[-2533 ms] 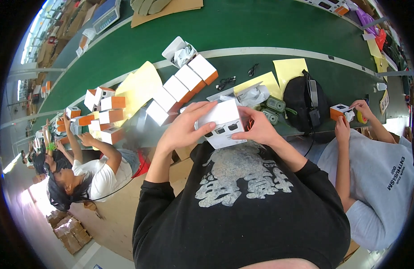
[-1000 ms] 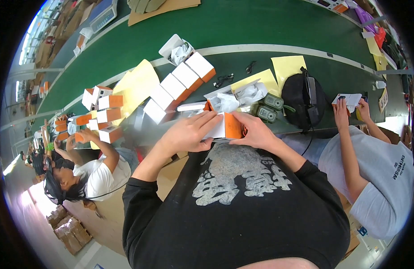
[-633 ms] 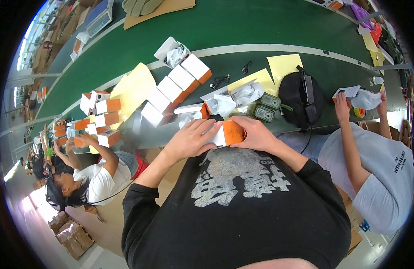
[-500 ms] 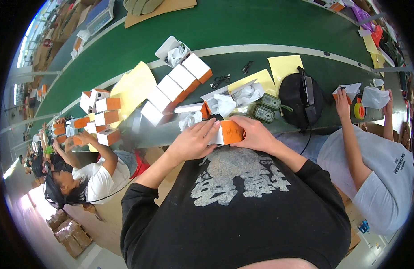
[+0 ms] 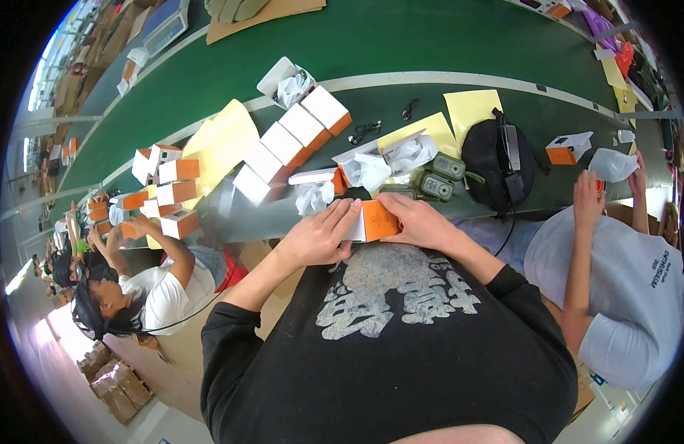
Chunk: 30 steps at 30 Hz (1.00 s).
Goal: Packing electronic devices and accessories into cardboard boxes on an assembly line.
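Observation:
Between my two hands, close to my chest at the near table edge, is a small orange and white box (image 5: 377, 220). My left hand (image 5: 321, 234) presses on its white left side with the fingers together. On the orange right side, my right hand (image 5: 420, 223) grips it with the thumb on top. Just beyond lie an open box with a white plastic-wrapped item (image 5: 368, 172) and another wrapped item (image 5: 314, 197). Green handheld devices (image 5: 436, 186) with small screens rest to the right of these. A slanting row of closed white and orange boxes (image 5: 283, 143) stands to the left.
A black bag (image 5: 497, 166) sits right of the devices, near yellow sheets (image 5: 473, 118). Black cables (image 5: 365, 132) lie farther back. More boxes (image 5: 177, 194) stand on the left by a co-worker. Another co-worker on the right handles a white wrapped item (image 5: 614, 164).
My hands stay around the box, which has barely shifted. The co-worker on the right has let go of an orange and white box and drawn that hand back toward the table edge.

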Each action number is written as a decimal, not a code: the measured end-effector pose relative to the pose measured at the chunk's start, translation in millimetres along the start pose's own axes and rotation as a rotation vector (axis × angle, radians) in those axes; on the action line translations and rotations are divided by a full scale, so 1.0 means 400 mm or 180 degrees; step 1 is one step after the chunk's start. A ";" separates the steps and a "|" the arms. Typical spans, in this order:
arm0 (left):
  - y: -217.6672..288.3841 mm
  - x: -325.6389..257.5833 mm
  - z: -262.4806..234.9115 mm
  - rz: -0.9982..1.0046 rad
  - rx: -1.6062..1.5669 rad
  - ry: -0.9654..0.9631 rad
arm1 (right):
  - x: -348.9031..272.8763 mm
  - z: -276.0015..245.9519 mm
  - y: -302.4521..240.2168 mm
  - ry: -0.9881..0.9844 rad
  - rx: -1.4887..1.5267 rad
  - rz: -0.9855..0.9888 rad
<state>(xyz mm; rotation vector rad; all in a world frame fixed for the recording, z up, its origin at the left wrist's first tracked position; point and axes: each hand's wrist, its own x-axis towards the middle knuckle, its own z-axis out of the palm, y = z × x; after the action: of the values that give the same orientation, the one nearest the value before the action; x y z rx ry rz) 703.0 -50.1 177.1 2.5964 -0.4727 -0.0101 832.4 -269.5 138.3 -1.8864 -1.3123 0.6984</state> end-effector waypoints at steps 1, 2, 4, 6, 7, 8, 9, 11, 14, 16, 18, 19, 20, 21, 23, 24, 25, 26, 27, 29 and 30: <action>-0.002 0.000 -0.003 0.0040 0.0032 -0.0058 | 0.001 0.001 0.000 -0.0006 0.0000 -0.0004; -0.004 -0.001 -0.002 0.0034 0.0032 -0.0055 | 0.001 0.001 0.000 0.0001 0.0030 -0.0005; -0.008 0.000 -0.001 0.0108 0.0072 0.0002 | 0.000 0.004 0.000 0.0008 0.0062 -0.0002; -0.012 -0.001 -0.001 0.0124 0.0048 -0.0017 | -0.001 0.008 0.003 0.0069 0.0094 0.0005; -0.014 0.001 -0.003 0.0137 0.0031 -0.0029 | 0.000 0.008 0.003 0.0066 0.0093 0.0005; -0.015 0.002 -0.004 0.0135 0.0030 -0.0027 | 0.000 0.008 0.003 0.0072 0.0115 0.0030; -0.016 0.004 -0.005 0.0189 0.0049 0.0007 | 0.000 0.008 0.003 0.0078 0.0137 0.0055; -0.018 0.006 -0.005 0.0240 0.0064 0.0045 | 0.000 0.010 0.003 0.0116 0.0200 0.0052; -0.026 0.009 -0.010 0.0282 0.0064 0.0011 | -0.002 0.015 0.008 0.0205 0.0295 0.0029; -0.032 0.012 -0.015 0.0342 0.0104 -0.0067 | -0.003 0.015 0.010 0.0251 0.0327 0.0006; -0.035 0.011 -0.015 0.0328 0.0104 -0.0106 | -0.001 0.016 0.010 0.0277 0.0335 -0.0009; -0.037 0.010 -0.015 0.0319 0.0107 -0.0149 | -0.001 0.016 0.010 0.0272 0.0333 -0.0007; -0.041 0.010 -0.015 0.0317 0.0103 -0.0146 | -0.001 0.016 0.009 0.0258 0.0339 0.0060; -0.046 0.010 -0.015 0.0368 0.0121 -0.0129 | -0.001 0.016 0.009 0.0245 0.0345 0.0127; -0.047 0.009 -0.016 0.0416 0.0129 -0.0121 | -0.001 0.018 0.010 0.0276 0.0379 0.0110; -0.047 0.008 -0.016 0.0418 0.0109 -0.0132 | -0.002 0.019 0.010 0.0311 0.0408 0.0087; -0.049 0.008 -0.019 0.0419 0.0093 -0.0144 | -0.001 0.020 0.010 0.0309 0.0411 0.0088; -0.051 0.008 -0.023 0.0416 0.0092 -0.0145 | 0.001 0.019 0.009 0.0317 0.0431 0.0082; -0.052 0.008 -0.026 0.0413 0.0046 -0.0165 | 0.002 0.019 0.008 0.0323 0.0450 0.0075; -0.055 0.007 -0.030 0.0410 -0.0006 -0.0184 | 0.005 0.015 0.003 0.0290 0.0488 0.0111; -0.056 0.006 -0.031 0.0416 0.0006 -0.0178 | 0.007 0.013 0.002 0.0257 0.0525 0.0145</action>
<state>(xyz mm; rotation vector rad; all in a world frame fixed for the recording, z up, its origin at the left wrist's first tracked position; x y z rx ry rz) 714.0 -26.8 177.6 2.5674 -0.6622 -0.0381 829.7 -265.9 134.3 -1.7972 -1.1292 0.7234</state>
